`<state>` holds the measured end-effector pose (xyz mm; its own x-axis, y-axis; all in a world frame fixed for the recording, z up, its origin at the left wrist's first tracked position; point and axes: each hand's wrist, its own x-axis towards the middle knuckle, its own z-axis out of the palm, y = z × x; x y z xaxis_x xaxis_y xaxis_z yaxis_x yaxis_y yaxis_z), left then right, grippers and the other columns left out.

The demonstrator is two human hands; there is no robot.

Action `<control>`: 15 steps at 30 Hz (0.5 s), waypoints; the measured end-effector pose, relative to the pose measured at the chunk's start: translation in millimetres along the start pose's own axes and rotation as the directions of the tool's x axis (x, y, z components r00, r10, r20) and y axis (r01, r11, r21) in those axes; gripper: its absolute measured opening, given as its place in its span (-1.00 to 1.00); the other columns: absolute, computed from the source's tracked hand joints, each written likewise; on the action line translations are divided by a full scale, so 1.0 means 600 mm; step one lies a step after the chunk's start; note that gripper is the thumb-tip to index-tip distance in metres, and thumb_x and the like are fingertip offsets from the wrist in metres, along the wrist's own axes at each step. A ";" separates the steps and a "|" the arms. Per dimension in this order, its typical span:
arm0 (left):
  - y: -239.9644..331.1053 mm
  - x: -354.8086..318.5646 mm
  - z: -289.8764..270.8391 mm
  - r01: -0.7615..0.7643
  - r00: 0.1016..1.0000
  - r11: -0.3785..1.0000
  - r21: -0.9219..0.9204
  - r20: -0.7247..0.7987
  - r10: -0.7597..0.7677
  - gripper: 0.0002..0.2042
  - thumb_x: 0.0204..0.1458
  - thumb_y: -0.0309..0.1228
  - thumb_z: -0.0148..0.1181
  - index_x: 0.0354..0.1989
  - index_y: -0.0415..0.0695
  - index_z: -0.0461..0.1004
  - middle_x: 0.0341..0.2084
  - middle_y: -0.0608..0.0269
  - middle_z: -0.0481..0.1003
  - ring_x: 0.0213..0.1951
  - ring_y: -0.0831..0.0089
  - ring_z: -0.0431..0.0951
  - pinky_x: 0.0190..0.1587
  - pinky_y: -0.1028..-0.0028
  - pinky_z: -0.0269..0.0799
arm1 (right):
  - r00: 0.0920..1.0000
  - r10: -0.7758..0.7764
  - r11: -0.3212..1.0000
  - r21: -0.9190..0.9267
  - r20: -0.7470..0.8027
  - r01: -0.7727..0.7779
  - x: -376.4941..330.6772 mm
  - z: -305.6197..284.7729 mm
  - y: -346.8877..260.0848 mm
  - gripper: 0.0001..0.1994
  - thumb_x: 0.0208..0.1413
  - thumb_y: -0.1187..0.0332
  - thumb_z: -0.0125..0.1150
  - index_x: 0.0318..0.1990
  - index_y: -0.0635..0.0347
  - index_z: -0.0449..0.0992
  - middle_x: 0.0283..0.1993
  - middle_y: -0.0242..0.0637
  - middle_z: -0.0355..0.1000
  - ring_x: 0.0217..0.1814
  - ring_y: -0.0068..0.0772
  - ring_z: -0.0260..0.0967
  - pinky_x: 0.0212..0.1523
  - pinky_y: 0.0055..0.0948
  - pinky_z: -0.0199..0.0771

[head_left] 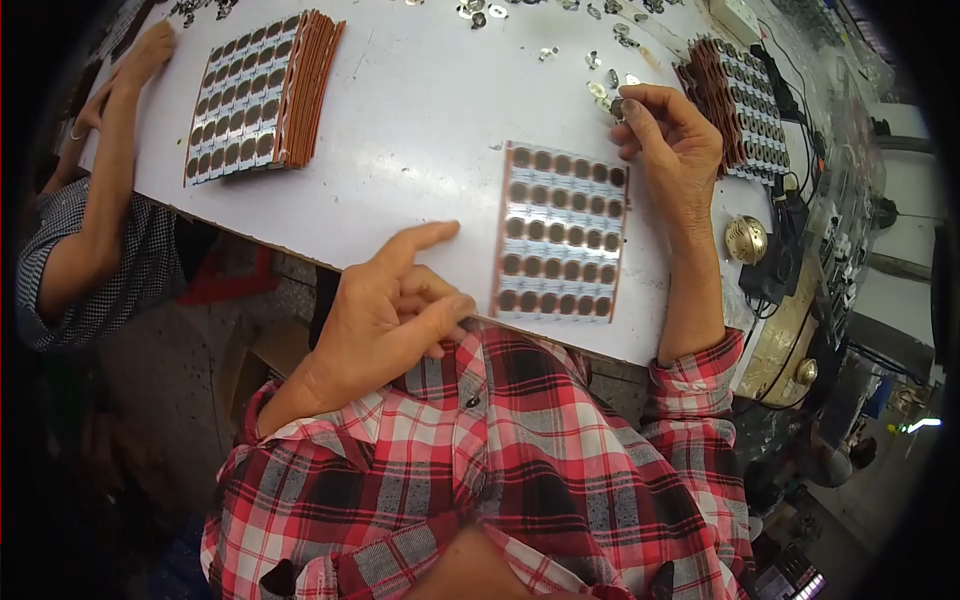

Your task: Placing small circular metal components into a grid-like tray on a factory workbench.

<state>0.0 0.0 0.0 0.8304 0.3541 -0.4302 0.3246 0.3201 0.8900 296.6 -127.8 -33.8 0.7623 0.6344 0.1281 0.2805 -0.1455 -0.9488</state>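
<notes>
A flat card (563,231) with rows of dark round discs lies on the white table near its front edge. My left hand (385,310) is beside the card's left edge, index finger stretched out and the other fingers loosely bent, with nothing visible in it. Beyond the card's upper right corner, my right hand (668,145) pinches a small dark metal piece (618,108) between thumb and fingers. Several loose shiny metal pieces (600,90) lie close to those fingertips.
A thick stack of similar cards (250,100) stands at the far left, another stack (750,115) at the far right. More loose metal pieces (478,14) are scattered along the back. A round brass-coloured object (745,240) sits near my right forearm. Another person's arm (118,140) rests at left.
</notes>
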 end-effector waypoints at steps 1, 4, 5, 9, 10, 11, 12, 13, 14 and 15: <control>0.002 -0.002 -0.004 -0.052 0.998 0.990 0.129 0.034 0.048 -0.45 0.23 -0.60 0.25 0.39 -0.29 0.25 -0.33 0.10 0.67 -0.37 0.48 0.70 -0.37 0.61 0.56 | 1.000 0.018 1.000 0.007 -0.012 -0.018 -0.001 0.002 -0.007 -0.83 0.32 0.43 0.31 0.00 0.21 0.68 -0.28 -0.42 0.60 -0.32 -0.65 0.54 -0.45 -0.68 0.43; -0.001 0.007 -0.003 -0.284 0.957 0.886 0.366 0.052 0.285 -0.60 0.15 -0.60 0.33 0.17 -0.33 0.46 -0.46 0.17 0.64 -0.48 0.53 0.64 -0.44 0.56 0.52 | 1.000 -0.010 1.000 0.007 -0.010 0.010 -0.001 -0.001 -0.005 -0.86 0.29 0.45 0.33 -0.05 0.22 0.70 -0.32 -0.43 0.60 -0.36 -0.69 0.51 -0.47 -0.69 0.41; -0.003 0.015 -0.002 -0.436 0.881 0.759 0.483 0.055 0.470 -0.66 0.09 -0.59 0.39 0.05 -0.33 0.53 -0.53 0.19 0.61 -0.56 0.52 0.62 -0.46 0.49 0.53 | 0.998 -0.060 0.998 0.008 -0.002 0.060 -0.001 -0.002 -0.003 -0.87 0.27 0.47 0.35 -0.09 0.22 0.71 -0.34 -0.43 0.61 -0.36 -0.70 0.51 -0.47 -0.70 0.42; 0.002 0.071 -0.006 -0.703 0.527 0.213 0.679 0.297 0.796 -0.62 -0.10 -0.57 0.45 -0.05 -0.28 0.57 -0.40 0.11 0.59 -0.46 0.25 0.61 -0.45 0.37 0.51 | 0.999 -0.002 0.999 0.040 -0.032 0.003 -0.008 0.003 -0.015 -0.89 0.24 0.47 0.37 -0.12 0.22 0.72 -0.35 -0.45 0.59 -0.38 -0.72 0.48 -0.50 -0.72 0.36; 0.000 0.081 -0.002 -0.709 0.506 0.190 0.679 0.302 0.808 -0.60 -0.18 -0.55 0.45 -0.08 -0.26 0.57 -0.31 0.10 0.58 -0.34 0.17 0.60 -0.38 0.32 0.52 | 1.000 -0.005 0.999 0.053 -0.007 0.005 -0.009 0.005 -0.012 -0.87 0.24 0.48 0.38 -0.09 0.24 0.71 -0.32 -0.44 0.59 -0.38 -0.73 0.46 -0.50 -0.72 0.36; 0.000 0.090 0.001 -0.708 0.506 0.195 0.679 0.295 0.810 -0.60 -0.18 -0.55 0.45 -0.08 -0.26 0.57 -0.31 0.10 0.58 -0.34 0.17 0.60 -0.38 0.32 0.52 | 1.000 -0.008 0.998 0.066 0.018 0.007 -0.009 0.006 -0.012 -0.84 0.23 0.49 0.38 -0.07 0.25 0.69 -0.28 -0.43 0.59 -0.38 -0.74 0.45 -0.49 -0.71 0.36; 0.000 0.102 0.004 -0.718 0.475 0.164 0.676 0.305 0.825 -0.61 -0.18 -0.55 0.45 -0.09 -0.26 0.57 -0.31 0.10 0.58 -0.31 0.17 0.61 -0.34 0.31 0.52 | 1.000 -0.007 0.998 0.060 0.021 0.006 -0.010 0.008 -0.015 -0.84 0.23 0.49 0.38 -0.07 0.25 0.69 -0.28 -0.43 0.59 -0.38 -0.74 0.45 -0.49 -0.71 0.36; -0.001 0.112 0.007 -0.727 0.444 0.132 0.673 0.314 0.839 -0.61 -0.18 -0.55 0.45 -0.10 -0.26 0.57 -0.30 0.11 0.57 -0.29 0.17 0.61 -0.31 0.30 0.53 | 1.000 -0.014 0.996 0.092 0.028 0.011 -0.011 0.013 -0.021 -0.81 0.23 0.49 0.38 -0.02 0.26 0.67 -0.24 -0.41 0.59 -0.37 -0.73 0.45 -0.48 -0.71 0.37; -0.005 0.120 0.010 -0.715 0.451 0.140 0.685 0.300 0.840 -0.62 -0.17 -0.53 0.43 -0.11 -0.26 0.57 -0.30 0.13 0.58 -0.25 0.16 0.61 -0.24 0.28 0.52 | 0.999 -0.020 0.992 0.125 0.035 0.016 -0.012 0.015 -0.024 -0.77 0.24 0.49 0.38 0.03 0.27 0.65 -0.19 -0.39 0.59 -0.36 -0.71 0.45 -0.48 -0.71 0.37; -0.007 0.127 0.010 -0.716 0.452 0.143 0.683 0.298 0.841 -0.62 -0.17 -0.53 0.43 -0.11 -0.26 0.57 -0.30 0.13 0.58 -0.25 0.16 0.61 -0.24 0.28 0.52 | 0.999 -0.019 0.992 0.122 0.036 0.014 -0.011 0.013 -0.022 -0.77 0.24 0.49 0.38 0.03 0.27 0.65 -0.19 -0.39 0.59 -0.36 -0.71 0.45 -0.48 -0.71 0.37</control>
<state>64.5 20.0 -35.6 0.7833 0.1674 0.5987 -0.2387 -0.8083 0.5382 283.2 -124.4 -24.5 0.7353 0.6641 0.1352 0.2177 -0.0425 -0.9751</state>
